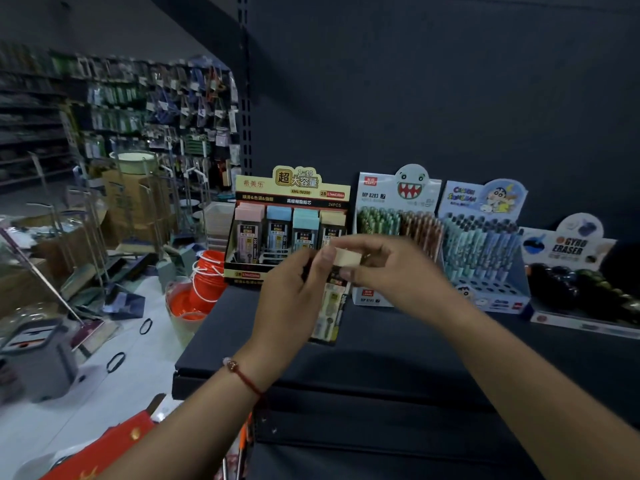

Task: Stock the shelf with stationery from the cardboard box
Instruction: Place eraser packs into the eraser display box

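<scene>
Over the dark shelf, the left hand is gripping some lead cases (they are blurry). The right hand is pinching a cream case held between both hands. It should be going slowly into the lead box, standing straight.

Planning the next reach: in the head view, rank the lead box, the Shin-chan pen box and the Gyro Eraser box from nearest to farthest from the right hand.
From the right hand:
1. Lead box, just behind-left of it.
2. Shin-chan pen box, to its right.
3. Gyro Eraser box, far right on the shelf.
</scene>
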`<state>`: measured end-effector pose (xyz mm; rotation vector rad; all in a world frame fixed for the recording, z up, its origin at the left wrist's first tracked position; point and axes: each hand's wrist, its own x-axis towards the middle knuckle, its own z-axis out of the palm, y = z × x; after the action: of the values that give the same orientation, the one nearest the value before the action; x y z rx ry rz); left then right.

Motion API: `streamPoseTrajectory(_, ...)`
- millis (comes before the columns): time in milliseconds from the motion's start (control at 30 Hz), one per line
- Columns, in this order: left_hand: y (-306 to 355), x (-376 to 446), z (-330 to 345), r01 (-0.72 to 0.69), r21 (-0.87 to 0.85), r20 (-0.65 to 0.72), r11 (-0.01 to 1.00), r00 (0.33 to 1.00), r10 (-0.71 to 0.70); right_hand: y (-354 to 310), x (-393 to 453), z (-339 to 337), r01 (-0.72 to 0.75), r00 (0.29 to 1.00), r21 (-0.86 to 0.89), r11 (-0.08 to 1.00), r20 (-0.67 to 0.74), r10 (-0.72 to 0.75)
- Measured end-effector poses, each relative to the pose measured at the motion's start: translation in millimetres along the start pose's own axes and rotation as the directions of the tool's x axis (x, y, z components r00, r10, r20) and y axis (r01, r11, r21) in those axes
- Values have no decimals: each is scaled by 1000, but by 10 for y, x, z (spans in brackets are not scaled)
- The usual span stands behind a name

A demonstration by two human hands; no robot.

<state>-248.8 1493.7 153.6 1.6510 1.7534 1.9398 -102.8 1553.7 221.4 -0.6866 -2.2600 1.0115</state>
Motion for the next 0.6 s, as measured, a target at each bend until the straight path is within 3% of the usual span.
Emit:
streamPoseTrajectory(100, -181, 55, -85, -104, 298, 115, 949, 991, 72, -21, 171, -228, -8, 991, -18, 1000, -135, 6)
streamPoseTrajectory(167, -305, 87, -150, -239, 583, 275, 776, 957, 88, -22, 395, -400, 32, 963, -121, 992, -261, -63)
streamPoseTrajectory(233, -402, 84, -164, -316, 714, 430, 625, 902, -35, -26, 643, -472, 82, 940, -203, 976, -309, -143)
streamPoseTrajectory(367, -550, 76, -136, -290, 742, 485, 605, 855, -185, 20, 1029, -349, 142, 949, -369, 918, -211, -232)
streamPoseTrajectory(600, -634, 80, -122, -242, 756, 442, 608, 874, -201, 192, 1350, -150, 136, 982, -690, 711, -1, -189)
